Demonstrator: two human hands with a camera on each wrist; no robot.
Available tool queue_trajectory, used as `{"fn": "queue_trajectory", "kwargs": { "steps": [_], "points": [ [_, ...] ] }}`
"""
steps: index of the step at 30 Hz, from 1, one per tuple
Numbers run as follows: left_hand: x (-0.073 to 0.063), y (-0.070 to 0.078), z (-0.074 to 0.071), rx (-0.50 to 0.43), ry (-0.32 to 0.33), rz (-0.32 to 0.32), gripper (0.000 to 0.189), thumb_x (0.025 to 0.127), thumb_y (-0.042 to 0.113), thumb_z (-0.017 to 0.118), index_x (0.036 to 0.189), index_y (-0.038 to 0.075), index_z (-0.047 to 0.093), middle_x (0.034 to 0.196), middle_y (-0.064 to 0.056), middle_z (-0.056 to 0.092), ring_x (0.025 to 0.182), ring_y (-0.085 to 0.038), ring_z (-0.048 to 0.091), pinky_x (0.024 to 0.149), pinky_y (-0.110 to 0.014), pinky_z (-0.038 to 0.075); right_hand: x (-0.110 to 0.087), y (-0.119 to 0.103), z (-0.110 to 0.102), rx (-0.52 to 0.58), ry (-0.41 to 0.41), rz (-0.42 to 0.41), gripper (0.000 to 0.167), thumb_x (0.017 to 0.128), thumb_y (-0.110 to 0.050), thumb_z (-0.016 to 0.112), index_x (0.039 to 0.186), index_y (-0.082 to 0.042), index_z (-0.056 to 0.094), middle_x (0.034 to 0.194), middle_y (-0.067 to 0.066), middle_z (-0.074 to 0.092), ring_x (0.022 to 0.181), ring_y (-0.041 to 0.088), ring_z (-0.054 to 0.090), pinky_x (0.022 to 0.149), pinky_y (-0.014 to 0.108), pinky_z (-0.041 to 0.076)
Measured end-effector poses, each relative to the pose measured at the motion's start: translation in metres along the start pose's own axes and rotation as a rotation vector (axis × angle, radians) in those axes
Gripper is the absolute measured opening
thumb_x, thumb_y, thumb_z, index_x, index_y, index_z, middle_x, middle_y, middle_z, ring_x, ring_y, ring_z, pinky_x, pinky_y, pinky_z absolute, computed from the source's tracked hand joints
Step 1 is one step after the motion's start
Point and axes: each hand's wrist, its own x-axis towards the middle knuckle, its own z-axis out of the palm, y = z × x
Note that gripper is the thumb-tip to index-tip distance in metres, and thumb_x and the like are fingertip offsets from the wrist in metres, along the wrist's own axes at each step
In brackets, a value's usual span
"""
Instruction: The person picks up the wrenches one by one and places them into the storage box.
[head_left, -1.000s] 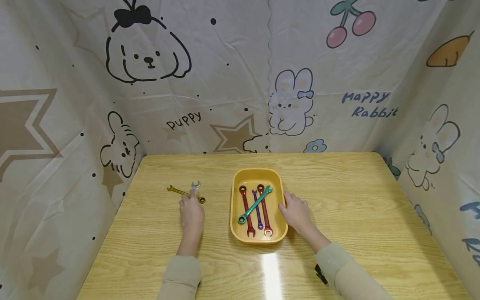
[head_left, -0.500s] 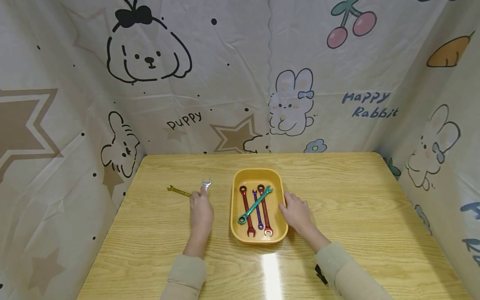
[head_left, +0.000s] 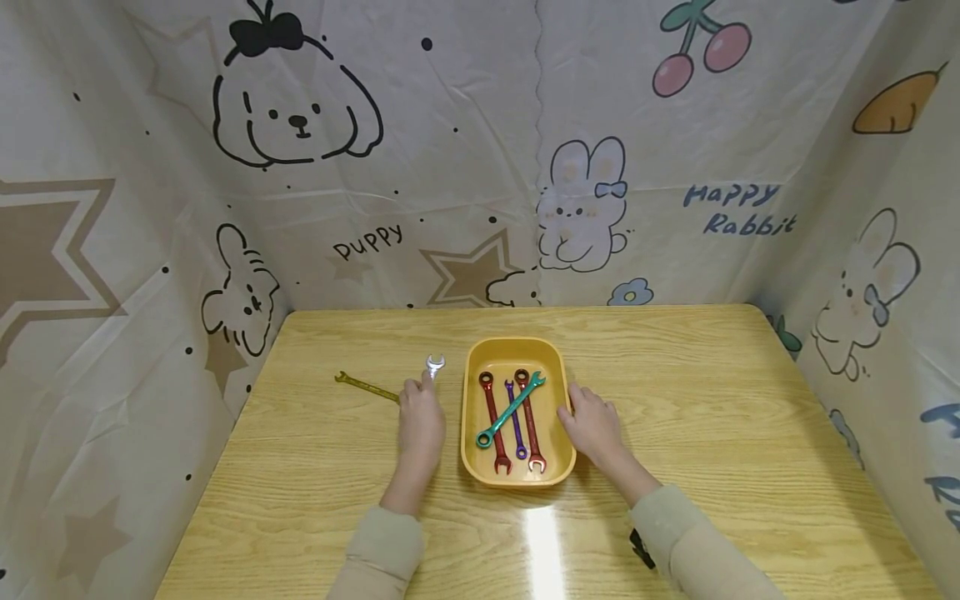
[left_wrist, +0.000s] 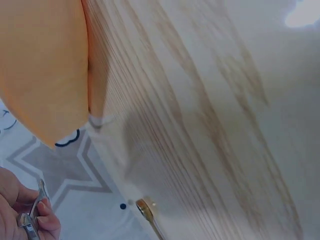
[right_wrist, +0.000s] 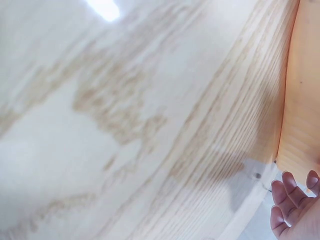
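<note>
My left hand (head_left: 422, 425) grips a silver wrench (head_left: 435, 365), whose open-ended jaw sticks out beyond the fingers. In the left wrist view the fingers curl round the silver wrench (left_wrist: 39, 200), low at the left edge. Partly behind this hand lies a gold wrench (head_left: 367, 387) on the table; its ring end (left_wrist: 144, 209) shows in the left wrist view. At the right side of a yellow tray (head_left: 567, 375), my right hand (head_left: 592, 427) holds the rim, thumb over it and the other fingers outside. Two red wrenches (head_left: 492, 412), a purple wrench (head_left: 513, 408) and a teal wrench (head_left: 517, 407) lie inside.
The tray stands mid-way on a light wood table (head_left: 720, 417). A cloth wall (head_left: 465, 167) with cartoon prints encloses the back and both sides. Below the right forearm a small black object (head_left: 642, 548) shows.
My left hand has moved rightward toward the tray with the silver wrench, passing over the gold wrench, which stays in place. My right hand and the tray have kept still.
</note>
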Motion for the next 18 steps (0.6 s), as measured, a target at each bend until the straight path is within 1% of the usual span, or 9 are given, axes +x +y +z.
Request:
{"fn": "queue_trajectory", "kwargs": {
  "steps": [2, 4, 9, 14, 18],
  "points": [
    [-0.001, 0.003, 0.001, -0.005, -0.003, 0.002, 0.035, 0.083, -0.008, 0.055, 0.119, -0.006, 0.054, 0.097, -0.024, 0.054, 0.087, -0.036, 0.056, 0.069, -0.038, 0.052, 0.0, 0.0, 0.0, 0.0, -0.003, 0.002, 0.033, 0.089, -0.026, 0.047, 0.112, -0.003, 0.051, 0.102, 0.018, 0.06, 0.094, 0.034, 0.057, 0.075, 0.048, 0.04],
    [-0.001, 0.006, 0.003, -0.005, 0.01, 0.014, 0.036, 0.082, -0.008, 0.056, 0.118, -0.006, 0.054, 0.096, -0.024, 0.054, 0.086, -0.036, 0.057, 0.069, -0.039, 0.052, 0.0, 0.0, 0.0, 0.0, -0.005, 0.003, 0.033, 0.089, -0.026, 0.047, 0.113, -0.003, 0.051, 0.103, 0.018, 0.06, 0.094, 0.034, 0.057, 0.075, 0.048, 0.04],
    [-0.003, 0.014, 0.009, 0.012, 0.046, 0.068, 0.034, 0.082, -0.009, 0.056, 0.115, -0.006, 0.056, 0.093, -0.024, 0.055, 0.083, -0.035, 0.057, 0.066, -0.037, 0.053, 0.0, 0.0, 0.001, 0.001, -0.004, 0.005, 0.034, 0.09, -0.026, 0.047, 0.114, -0.003, 0.051, 0.103, 0.018, 0.06, 0.095, 0.034, 0.057, 0.076, 0.048, 0.04],
    [-0.006, 0.024, 0.011, 0.02, 0.003, 0.087, 0.037, 0.082, -0.006, 0.059, 0.118, -0.004, 0.055, 0.095, -0.023, 0.054, 0.086, -0.034, 0.057, 0.07, -0.035, 0.052, 0.0, 0.0, 0.001, 0.002, 0.002, 0.001, 0.033, 0.089, -0.026, 0.048, 0.113, -0.003, 0.051, 0.102, 0.018, 0.06, 0.095, 0.035, 0.057, 0.076, 0.049, 0.04],
    [-0.007, 0.031, 0.014, 0.029, -0.023, 0.108, 0.037, 0.081, -0.005, 0.06, 0.118, -0.004, 0.055, 0.096, -0.022, 0.054, 0.084, -0.031, 0.056, 0.068, -0.032, 0.052, 0.0, 0.0, 0.001, 0.007, 0.0, 0.002, 0.034, 0.09, -0.026, 0.047, 0.115, -0.003, 0.051, 0.104, 0.018, 0.06, 0.096, 0.035, 0.057, 0.077, 0.049, 0.04]
  ]
}}
